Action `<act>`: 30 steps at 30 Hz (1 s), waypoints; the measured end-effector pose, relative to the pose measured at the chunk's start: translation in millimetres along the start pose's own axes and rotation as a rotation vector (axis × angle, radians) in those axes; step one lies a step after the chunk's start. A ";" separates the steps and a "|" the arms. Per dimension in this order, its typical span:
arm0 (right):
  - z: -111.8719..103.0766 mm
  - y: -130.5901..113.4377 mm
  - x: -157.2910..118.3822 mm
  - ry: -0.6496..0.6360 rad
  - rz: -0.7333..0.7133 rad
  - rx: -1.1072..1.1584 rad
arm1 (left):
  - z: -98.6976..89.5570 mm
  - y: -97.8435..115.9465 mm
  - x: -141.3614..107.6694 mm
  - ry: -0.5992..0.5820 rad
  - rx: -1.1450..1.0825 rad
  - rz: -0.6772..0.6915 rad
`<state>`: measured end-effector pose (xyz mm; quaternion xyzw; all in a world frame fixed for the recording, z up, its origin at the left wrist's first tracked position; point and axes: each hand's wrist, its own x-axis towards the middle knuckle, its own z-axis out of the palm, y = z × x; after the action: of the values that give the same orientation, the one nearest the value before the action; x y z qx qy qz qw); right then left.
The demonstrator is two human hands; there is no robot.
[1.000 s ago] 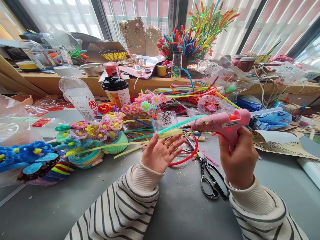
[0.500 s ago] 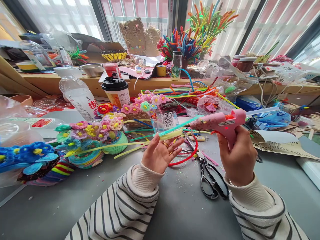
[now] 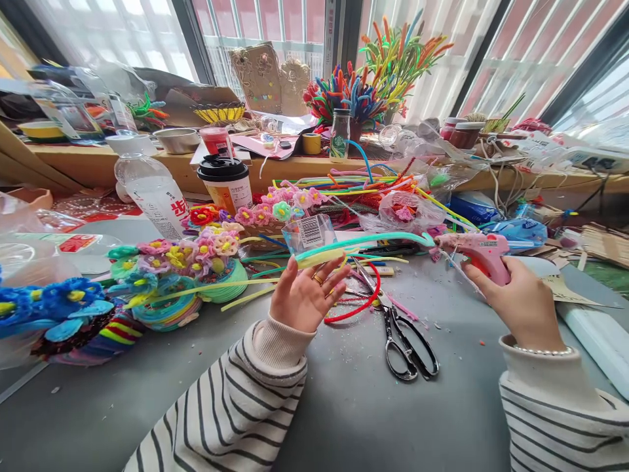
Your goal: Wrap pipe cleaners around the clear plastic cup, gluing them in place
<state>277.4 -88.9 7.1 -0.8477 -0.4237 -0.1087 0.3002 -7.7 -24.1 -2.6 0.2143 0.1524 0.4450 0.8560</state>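
My left hand (image 3: 305, 292) is palm up, its thumb and index finger against a turquoise pipe cleaner (image 3: 363, 241) and a pale yellow strip, while the other fingers stay loosely spread. The turquoise strand runs right and bends down at its far end, at the nozzle of a pink hot glue gun (image 3: 474, 246). Wrapped around that gun's handle is my right hand (image 3: 528, 301). Between the hands lie black-handled scissors (image 3: 405, 337) and a curved red pipe cleaner (image 3: 361, 311). Whether glue sits on the strand's tip I cannot tell.
Colourful flower-trimmed pots (image 3: 170, 298) line the left side. Behind them stand a plastic bottle (image 3: 147, 190) and a lidded paper cup (image 3: 226, 183). Loose pipe cleaners (image 3: 354, 187) are heaped at the back. A white box (image 3: 597, 347) lies at the right edge.
My right hand has moved right with the glue gun, now turned lower at the strand's far end. The turquoise pipe cleaner looks longer and bent at its tip. My left hand has barely shifted.
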 end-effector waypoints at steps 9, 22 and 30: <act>18.7 38.7 -5.7 -0.365 -0.013 -0.109 | 0.5 -0.4 1.7 0.028 -0.005 -0.002; -25.1 -87.4 -6.3 -0.346 -0.674 0.582 | -4.0 -4.3 3.4 0.059 0.011 0.004; -20.8 -119.3 0.6 -0.634 -0.761 0.637 | -7.0 -4.6 4.1 0.057 -0.010 0.029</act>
<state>185.8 -46.0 73.7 -0.4951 -0.7789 0.1827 0.3387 -5.3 -21.4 -11.2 0.1993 0.1713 0.4641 0.8459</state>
